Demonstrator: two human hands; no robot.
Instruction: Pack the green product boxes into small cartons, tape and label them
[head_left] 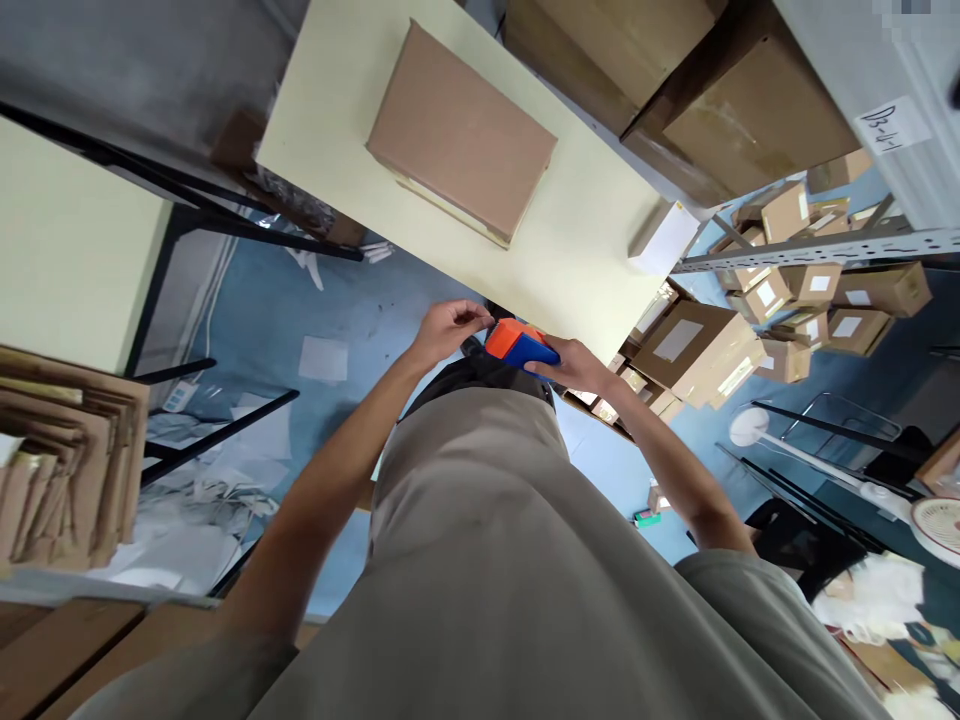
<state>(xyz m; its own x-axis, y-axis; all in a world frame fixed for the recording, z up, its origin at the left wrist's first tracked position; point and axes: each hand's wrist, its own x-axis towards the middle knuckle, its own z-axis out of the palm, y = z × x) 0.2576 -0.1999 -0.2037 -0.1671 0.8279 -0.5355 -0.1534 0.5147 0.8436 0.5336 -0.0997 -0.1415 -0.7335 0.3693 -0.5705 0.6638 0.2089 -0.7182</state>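
Observation:
In front of my waist, close to the table's near edge, my right hand (pixel 574 364) is wrapped round a small blue-and-orange hand-held device (pixel 534 352). Its orange end points left, and its exact kind is unclear. My left hand (pixel 451 330) is just left of that end, thumb and fingertips pinched together. Whatever those fingertips hold, if anything, is too small to make out. A closed brown cardboard box (pixel 465 130) lies on the pale table (pixel 330 120) beyond both hands.
A small white box (pixel 666 238) stands at the table's right end. Large cartons (pixel 735 110) sit behind it, with several parcels (pixel 847 290) on the floor at right. Flattened cardboard (pixel 75 470) stands at left. A metal rack beam (pixel 825 250) juts in from the right.

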